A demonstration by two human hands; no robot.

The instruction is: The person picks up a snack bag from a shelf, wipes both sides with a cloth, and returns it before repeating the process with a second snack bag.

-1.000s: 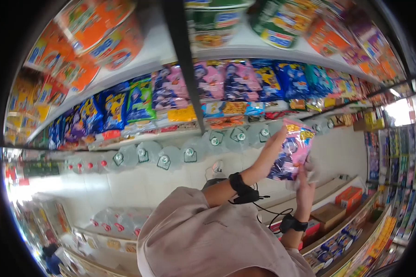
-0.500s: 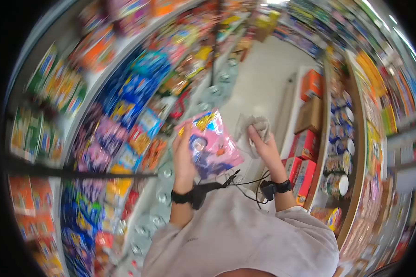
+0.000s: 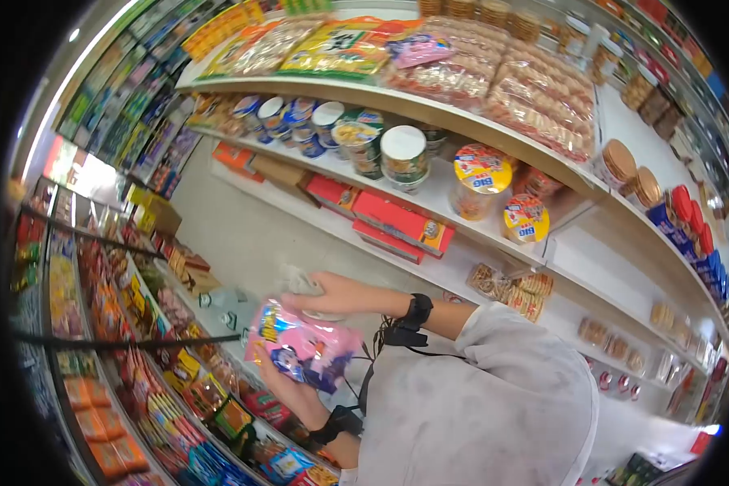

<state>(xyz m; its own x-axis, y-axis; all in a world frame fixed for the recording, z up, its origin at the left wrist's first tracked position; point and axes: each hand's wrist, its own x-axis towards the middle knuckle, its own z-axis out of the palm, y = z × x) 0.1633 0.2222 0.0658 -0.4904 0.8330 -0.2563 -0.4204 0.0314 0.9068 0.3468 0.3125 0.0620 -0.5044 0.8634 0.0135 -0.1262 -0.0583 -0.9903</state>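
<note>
A shiny pink snack bag [image 3: 320, 344] with a cartoon figure on it is in my left hand [image 3: 287, 390], whose fingers wrap its lower left side. My right hand [image 3: 336, 293] is closed on a crumpled greyish-white cloth [image 3: 300, 283], right at the bag's upper edge. Part of the cloth is hidden behind the fingers. Both wrists wear black straps with cables running between them.
Ahead, a white shelf unit [image 3: 571, 255] carries cup noodles [image 3: 482, 174], red boxes [image 3: 405, 223] and bagged biscuits. Another pink bag [image 3: 419, 50] lies on its top. Packed snack racks [image 3: 162, 368] stand at the left, beside the pale aisle floor [image 3: 251, 235].
My view has turned right, so the shelf unit now lies ahead. My right hand has brought the cloth from apart to the bag's upper edge; my left hand still holds the bag.
</note>
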